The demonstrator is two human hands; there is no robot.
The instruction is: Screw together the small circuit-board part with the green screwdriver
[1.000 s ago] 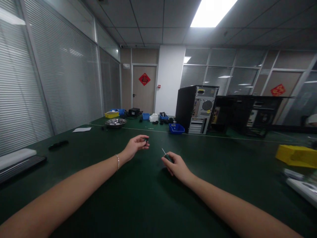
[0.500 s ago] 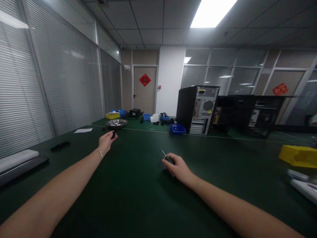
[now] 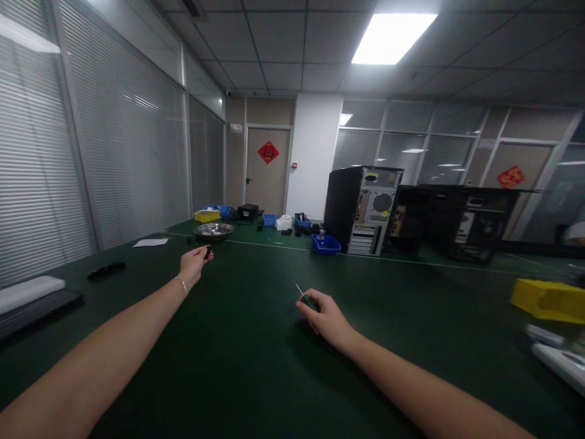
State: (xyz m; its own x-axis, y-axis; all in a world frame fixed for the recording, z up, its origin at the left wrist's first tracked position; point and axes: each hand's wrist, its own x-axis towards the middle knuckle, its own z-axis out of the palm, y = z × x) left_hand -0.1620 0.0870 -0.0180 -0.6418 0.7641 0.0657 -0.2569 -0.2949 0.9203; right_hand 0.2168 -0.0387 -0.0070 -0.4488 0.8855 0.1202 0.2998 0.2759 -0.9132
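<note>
1. Pinching a small dark part (image 3: 208, 252) between thumb and fingers of my left hand (image 3: 192, 263); too small on my feed to identify.
2. That part is near the metal dish (image 3: 214, 230), on the near side of it, with a gap visible between. Left arm is stretched forward over the green bench (image 3: 247, 366); thin bracelet (image 3: 181, 283) on the wrist.
3. My right hand (image 3: 329, 318) is wrapped around the dark green handle of a screwdriver (image 3: 310, 302). Thin shaft points forward and left, tip free of any part. Can't tell whether this hand rests on the bench.
4. Hands sit well apart, left one farther out.
5. Beyond the right hand: blue bin (image 3: 326, 245) just beside an upright computer tower (image 3: 343, 207), rear panel partly facing me.
6. Left side: white sheet (image 3: 150, 242), dark elongated item (image 3: 106, 269) I can't identify, black keyboard (image 3: 41, 312) near the edge of view.
7. Right side: yellow bin (image 3: 546, 300), a bit blurred.
</note>
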